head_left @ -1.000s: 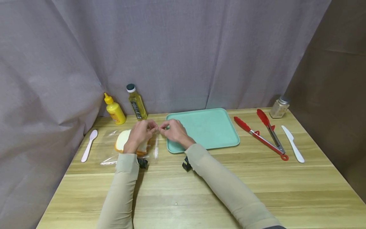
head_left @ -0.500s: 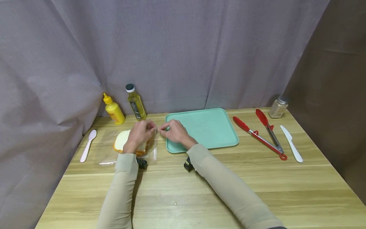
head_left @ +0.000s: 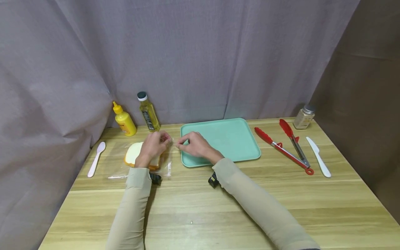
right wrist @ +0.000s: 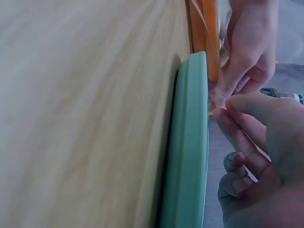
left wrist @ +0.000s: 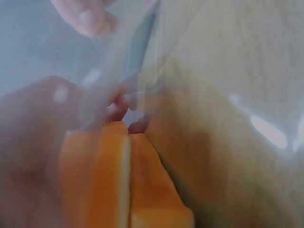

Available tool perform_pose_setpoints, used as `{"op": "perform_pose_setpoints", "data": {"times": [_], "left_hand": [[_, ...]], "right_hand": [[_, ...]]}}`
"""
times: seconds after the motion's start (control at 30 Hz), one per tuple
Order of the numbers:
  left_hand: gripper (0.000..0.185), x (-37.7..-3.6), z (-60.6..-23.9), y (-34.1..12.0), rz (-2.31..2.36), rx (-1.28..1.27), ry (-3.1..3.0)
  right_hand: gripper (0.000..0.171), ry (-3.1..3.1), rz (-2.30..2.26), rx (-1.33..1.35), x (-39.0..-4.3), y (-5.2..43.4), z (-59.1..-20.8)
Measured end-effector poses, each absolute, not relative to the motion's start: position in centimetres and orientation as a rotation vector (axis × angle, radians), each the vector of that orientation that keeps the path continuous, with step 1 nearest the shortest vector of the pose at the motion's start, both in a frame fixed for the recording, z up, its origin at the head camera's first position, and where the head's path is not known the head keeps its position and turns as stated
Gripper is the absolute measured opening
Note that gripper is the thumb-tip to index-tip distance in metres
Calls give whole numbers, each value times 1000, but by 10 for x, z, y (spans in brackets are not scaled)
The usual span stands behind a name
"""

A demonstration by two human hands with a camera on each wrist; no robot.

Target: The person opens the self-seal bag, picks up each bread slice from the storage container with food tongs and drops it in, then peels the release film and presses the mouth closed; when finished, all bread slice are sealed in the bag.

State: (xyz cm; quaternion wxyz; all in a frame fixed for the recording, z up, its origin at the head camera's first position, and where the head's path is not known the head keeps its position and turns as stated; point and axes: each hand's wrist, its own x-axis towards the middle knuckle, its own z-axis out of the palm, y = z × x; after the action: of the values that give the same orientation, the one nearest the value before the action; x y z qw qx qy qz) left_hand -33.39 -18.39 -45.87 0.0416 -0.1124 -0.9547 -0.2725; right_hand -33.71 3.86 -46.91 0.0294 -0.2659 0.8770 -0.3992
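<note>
Curtain point(head_left: 200, 62), grey and creased, fills the back of my head view, and below it runs the wooden table point(head_left: 237, 208). I see a green tray point(head_left: 228, 139) lying flat near the curtain. Just beside it, to the left, lies a clear bag point(head_left: 115, 159). Red-tipped tongs point(head_left: 290, 156) rest spread on the far side of the tray. Inside the bag is the bread point(head_left: 133, 152) (my left wrist camera shows two orange crusts side by side through the film). The person's left hand point(head_left: 153, 147) reaches over the bread and pinches the bag's edge. The right hand point(head_left: 197, 146), above the tray's near end, has thumb and forefinger together close to the left fingertips; whether film lies between them, I cannot tell. Behind the bag I have an oil bottle point(head_left: 150, 116) and a yellow bottle point(head_left: 125, 123), both upright. A white knife point(head_left: 319, 158) lies beside the tongs, a pale spoon point(head_left: 96, 161) beside the bag, and a small jar point(head_left: 304, 118) stands behind the knife.
</note>
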Motion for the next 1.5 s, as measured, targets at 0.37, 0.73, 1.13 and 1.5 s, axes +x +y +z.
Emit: {"op": "perform_pose_setpoints", "data": {"times": [0.37,0.73,1.13,1.5], "left_hand": [[13,-336,-458,-189,-828,-329,-2917],[11,-334,-461,-190,-854,-346,-2904],[12,-335,-457,-187,-880,-378,-2900],[12,-336,-460,-187,-874,-381,-2899]], "right_hand": [[17,2755,-1254,-820,-335,41,-466],[26,2906,-963,-652,-327,2,-461],[16,2978,-983,-476,-332,-4,-462],[9,2968,-1026,-452,-336,1,-465]]}}
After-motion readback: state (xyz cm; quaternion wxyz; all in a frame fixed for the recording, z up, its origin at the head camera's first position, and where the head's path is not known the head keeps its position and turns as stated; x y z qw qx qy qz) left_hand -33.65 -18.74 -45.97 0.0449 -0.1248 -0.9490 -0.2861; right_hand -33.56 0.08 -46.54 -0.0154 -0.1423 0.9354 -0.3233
